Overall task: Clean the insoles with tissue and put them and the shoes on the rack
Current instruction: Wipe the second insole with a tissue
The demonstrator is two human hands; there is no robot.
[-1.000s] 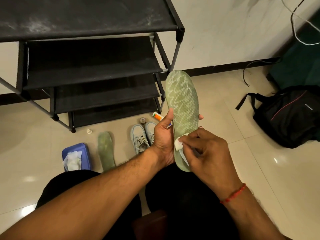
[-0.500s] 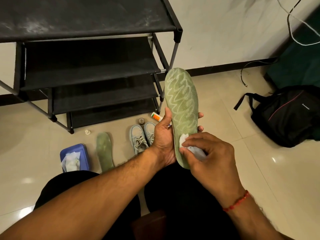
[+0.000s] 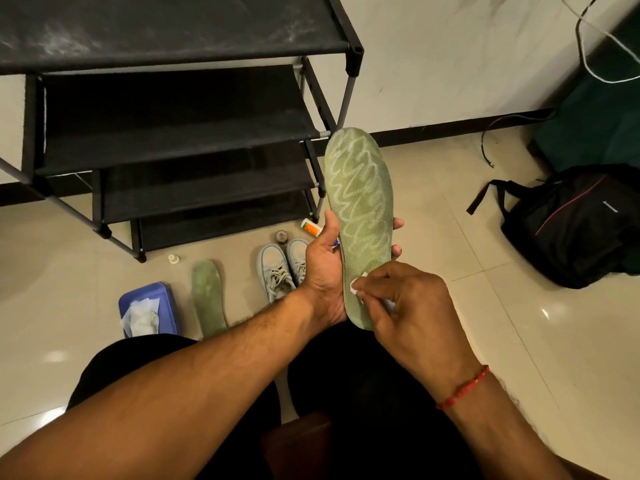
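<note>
Green insole (image 3: 360,209) upright, tissue-pressed (image 3: 354,286)

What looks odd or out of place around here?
Nothing is spilled or broken. The rack stands empty with pale dusty smears on its top shelf, while the shoes, the second insole and a few small containers sit loose on the floor. A cable trails along the wall.

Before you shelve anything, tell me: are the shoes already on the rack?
No, the shoes sit side by side on the floor in front of the rack, whose visible shelves hold nothing.
</note>
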